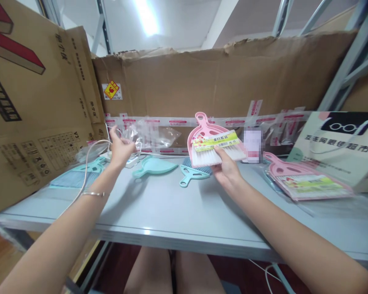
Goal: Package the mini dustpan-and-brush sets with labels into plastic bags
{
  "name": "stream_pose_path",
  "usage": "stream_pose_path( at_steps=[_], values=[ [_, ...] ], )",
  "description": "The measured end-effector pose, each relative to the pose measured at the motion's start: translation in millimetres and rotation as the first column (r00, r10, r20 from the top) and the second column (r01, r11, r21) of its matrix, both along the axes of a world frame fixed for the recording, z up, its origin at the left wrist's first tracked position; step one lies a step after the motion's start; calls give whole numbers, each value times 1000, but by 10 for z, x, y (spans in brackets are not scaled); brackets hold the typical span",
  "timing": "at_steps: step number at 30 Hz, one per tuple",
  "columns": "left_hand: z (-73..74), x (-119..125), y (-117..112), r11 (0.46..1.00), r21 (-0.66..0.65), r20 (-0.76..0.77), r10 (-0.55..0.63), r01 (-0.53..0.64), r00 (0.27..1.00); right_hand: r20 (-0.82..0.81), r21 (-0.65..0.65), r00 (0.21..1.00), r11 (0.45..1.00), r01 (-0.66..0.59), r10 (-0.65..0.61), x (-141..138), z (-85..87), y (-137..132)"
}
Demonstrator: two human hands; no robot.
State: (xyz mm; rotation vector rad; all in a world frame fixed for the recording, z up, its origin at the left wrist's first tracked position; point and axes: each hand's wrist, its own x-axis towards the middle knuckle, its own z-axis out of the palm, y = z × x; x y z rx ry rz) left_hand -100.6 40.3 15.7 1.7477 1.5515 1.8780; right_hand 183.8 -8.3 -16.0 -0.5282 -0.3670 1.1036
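Observation:
My right hand (228, 169) grips a pink dustpan and brush set (200, 130), lifted above the table. The brush's white bristles point down, and a yellow-green label crosses it. My left hand (120, 148) is raised at the back left, its fingers bent at the end of a crumpled clear plastic bag (162, 134); its fingertips are partly hidden. Below the raised set lies a turquoise brush (194, 174). To its left is a turquoise dustpan (156, 166).
Another turquoise brush and pan (79, 174) lies at the left, beside a white cable (86, 169) and a power strip (131, 161). At right, a packaged pink set (313, 181) rests before a paper bag (337, 151). Cardboard (184, 87) walls the back; a large box (49, 106) stands left.

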Motion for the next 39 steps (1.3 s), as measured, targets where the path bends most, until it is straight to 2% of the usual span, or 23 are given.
stream_pose_path(
  at_steps=[2, 4, 6, 8, 9, 11, 13, 15, 17, 18, 19, 20, 22, 25, 27, 33, 35, 39],
  values=[
    [-312, -23, -118, 987, -138, 40, -80, 85, 996, 9, -4, 1000, 1000, -12, 12, -9, -12, -4],
    [-538, 14, -233, 961, -252, 45, -105, 113, 993, 18, -8, 999, 1000, -30, 30, -17, -26, -7],
    [-638, 55, -311, 933, -344, -25, -117, 102, 993, 28, -10, 999, 999, -32, 33, -19, -35, -9],
    [-631, 68, -346, 936, -352, -234, -102, 13, 967, 35, -17, 999, 999, -28, 28, -19, -38, -13],
    [-603, 63, -352, 949, -309, -383, -65, -61, 921, 35, -23, 999, 999, -24, 25, -19, -37, -17],
    [-527, 42, -345, 964, -159, -666, 55, -214, 743, 31, -30, 999, 999, -25, 26, -23, -30, -30],
    [-451, 15, -310, 962, -43, -853, 106, -270, 511, 30, -26, 999, 999, -36, 37, -32, -21, -50],
    [-386, -9, -240, 977, -35, -958, 27, -211, 285, 35, -17, 998, 999, -50, 51, -48, -9, -73],
    [-328, -26, -141, 991, -84, -992, -73, -108, 102, 42, -20, 997, 998, -61, 62, -64, 6, -95],
    [-300, -28, -88, 991, -108, -993, -105, -77, 51, 46, -25, 997, 998, -65, 66, -71, 14, -107],
    [-270, -22, -39, 990, -123, -992, -120, -71, 37, 51, -31, 996, 997, -70, 72, -78, 21, -122],
    [-239, -8, 2, 988, -124, -991, -119, -87, 57, 54, -37, 996, 996, -76, 78, -82, 26, -142],
    [-180, 56, 42, 981, -104, -985, -79, -164, 155, 58, -57, 994, 994, -90, 93, -85, 19, -211],
    [-128, 248, -15, 963, -72, -959, 5, -259, 282, 72, -130, 988, 984, -125, 135, -71, -47, -418],
    [-137, 425, -105, 964, -87, -951, -5, -251, 310, 87, -213, 983, 968, -137, 158, -48, -120, -619],
    [-251, 938, -327, 964, -215, -916, -142, -160, 376, 142, -414, 951, 889, -194, 273, 71, -316, -1165],
    [-263, 1035, -353, 963, -233, -902, -162, -137, 400, 169, -458, 927, 859, -227, 335, 118, -356, -1242],
    [-232, 1101, -388, 962, -233, -877, -143, -145, 459, 227, -466, 888, 845, -261, 400, 180, -397, -1257]
  ],
)
